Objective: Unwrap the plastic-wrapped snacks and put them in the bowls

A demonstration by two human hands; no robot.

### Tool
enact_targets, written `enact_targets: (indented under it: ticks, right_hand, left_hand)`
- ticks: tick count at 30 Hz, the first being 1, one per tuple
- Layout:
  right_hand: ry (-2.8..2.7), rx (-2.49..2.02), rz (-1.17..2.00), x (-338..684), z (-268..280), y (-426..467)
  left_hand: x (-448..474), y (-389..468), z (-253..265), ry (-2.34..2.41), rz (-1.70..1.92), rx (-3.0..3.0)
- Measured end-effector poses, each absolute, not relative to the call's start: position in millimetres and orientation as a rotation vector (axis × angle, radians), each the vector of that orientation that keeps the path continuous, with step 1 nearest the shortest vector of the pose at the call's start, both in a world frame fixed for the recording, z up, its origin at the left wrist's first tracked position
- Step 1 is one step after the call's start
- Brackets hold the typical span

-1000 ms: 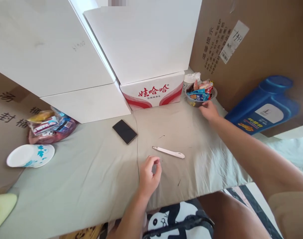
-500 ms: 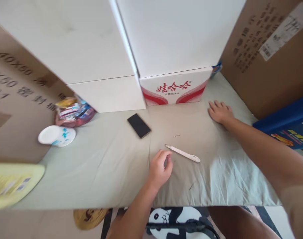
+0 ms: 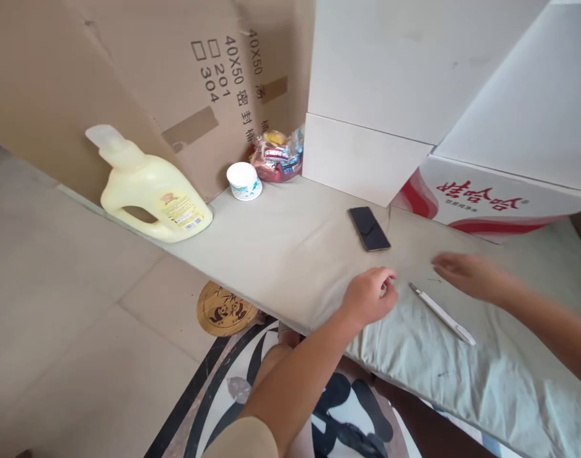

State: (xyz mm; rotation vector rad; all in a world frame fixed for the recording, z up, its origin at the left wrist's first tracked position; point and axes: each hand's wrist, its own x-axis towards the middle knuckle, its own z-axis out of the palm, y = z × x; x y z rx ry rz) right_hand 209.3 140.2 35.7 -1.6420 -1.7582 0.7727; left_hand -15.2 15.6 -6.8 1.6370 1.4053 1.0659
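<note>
My left hand (image 3: 369,296) rests on the pale green cloth (image 3: 280,242), fingers loosely curled with nothing visible in them, just left of a white pen (image 3: 443,313). My right hand (image 3: 464,275) hovers flat and open over the cloth, just above the pen's far end, holding nothing. A black phone (image 3: 369,228) lies face up a little beyond both hands.
A cream detergent bottle (image 3: 149,191) stands at the cloth's left end. A paper cup (image 3: 244,180) and a bag of snacks (image 3: 277,155) sit by the cardboard wall (image 3: 142,70). White boxes (image 3: 390,95) and a red-lettered carton (image 3: 490,197) line the back. A round panda coaster (image 3: 224,310) lies on the floor.
The view has swung left, bringing the cream bottle and floor into sight. My right hand pulled back from the far right of the cloth toward the pen. My left hand stayed by the pen.
</note>
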Motion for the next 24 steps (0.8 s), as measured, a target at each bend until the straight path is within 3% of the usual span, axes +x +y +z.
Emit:
enact_targets:
  ticks: [4, 11, 15, 24]
  right_hand:
    - [-2.44, -1.309, 0.619, 39.0, 46.1, 187.4]
    - [-2.773, -1.053, 0.127, -179.3, 25.9, 249.3]
    - [-2.785, -1.094, 0.088, -219.0, 16.0, 258.4]
    - [-2.747, -1.1, -0.007, -230.3, 7.2, 237.6]
  left_hand:
    - [-32.3, 22.4, 3.4, 1.39, 1.014, 1.538]
    - [-65.9, 28.4, -0.3, 1.47, 0.737, 1.655]
    - [-77.4, 36.4, -8.3, 1.492, 0.556, 1.776]
    - [-76.5, 29.0, -10.5, 1.439, 0.557, 1.859]
